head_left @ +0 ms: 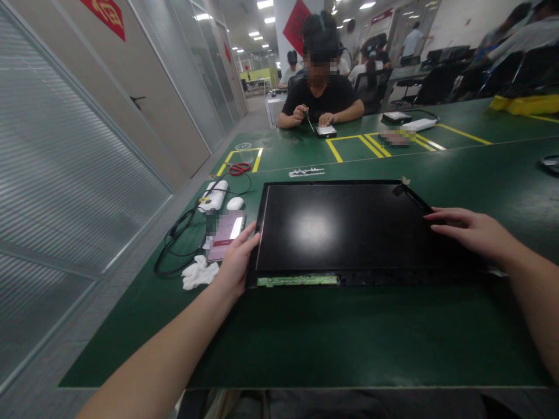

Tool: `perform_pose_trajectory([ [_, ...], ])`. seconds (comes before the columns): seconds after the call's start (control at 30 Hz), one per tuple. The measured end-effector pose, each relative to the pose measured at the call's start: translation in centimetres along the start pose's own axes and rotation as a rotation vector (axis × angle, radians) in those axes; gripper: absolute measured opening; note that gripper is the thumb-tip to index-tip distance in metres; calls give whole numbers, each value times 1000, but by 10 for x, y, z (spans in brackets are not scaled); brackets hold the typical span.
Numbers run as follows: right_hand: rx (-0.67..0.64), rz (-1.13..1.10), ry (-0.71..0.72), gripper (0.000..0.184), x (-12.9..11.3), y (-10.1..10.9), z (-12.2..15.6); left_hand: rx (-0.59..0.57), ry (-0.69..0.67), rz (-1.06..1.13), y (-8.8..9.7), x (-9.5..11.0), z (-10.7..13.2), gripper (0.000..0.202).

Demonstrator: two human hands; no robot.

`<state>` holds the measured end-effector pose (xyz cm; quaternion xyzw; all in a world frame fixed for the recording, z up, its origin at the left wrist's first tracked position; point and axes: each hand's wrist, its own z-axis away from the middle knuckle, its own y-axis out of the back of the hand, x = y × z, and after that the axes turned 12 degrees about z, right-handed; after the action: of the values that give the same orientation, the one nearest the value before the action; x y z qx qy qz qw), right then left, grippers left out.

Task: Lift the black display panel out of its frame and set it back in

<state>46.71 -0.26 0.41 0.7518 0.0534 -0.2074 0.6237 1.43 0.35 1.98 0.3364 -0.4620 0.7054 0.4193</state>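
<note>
Bare forearms (170, 349) reach over the green table (349, 343) to a black screen panel (349, 233), its green strip (297, 280) already exposed but its display (340, 224) seemingly still seated in the frame (332, 183), the left hand (237, 260) and right hand (480, 233) gripping opposite sides with fingers (454, 215) nearly closed.

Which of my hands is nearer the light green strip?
Left. Your left hand is near the left end of the green strip; your right hand is at the right edge of the black panel.
</note>
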Motion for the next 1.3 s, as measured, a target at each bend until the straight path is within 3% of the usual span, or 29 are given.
perform_pose_trajectory([
  [0.3, 2, -19, 11, 31, -4, 0, 1, 25, -22, 95, 0, -2, 0, 58],
  [0.4, -6, -39, 7, 32, -4, -1, 1, 49, -11, 50, -1, -1, 3, 72],
  [0.53, -18, -32, 9, 33, -3, -1, 1, -9, 18, -1, 1, 0, 3, 95],
  [0.9, -24, 25, 46, 34, -1, 0, 1, -148, -108, -58, 2, 1, 1, 45],
  [1.1, -13, 34, 46, 33, -1, 0, 1, -125, 6, -133, 9, 2, -3, 38],
  [1.23, -12, 43, 56, 32, 0, -1, 1, -135, -78, -213, 12, -1, -7, 21],
  [1.3, -11, 44, 60, 32, -1, 0, 1, -155, -104, -258, 12, -2, -6, 26],
])
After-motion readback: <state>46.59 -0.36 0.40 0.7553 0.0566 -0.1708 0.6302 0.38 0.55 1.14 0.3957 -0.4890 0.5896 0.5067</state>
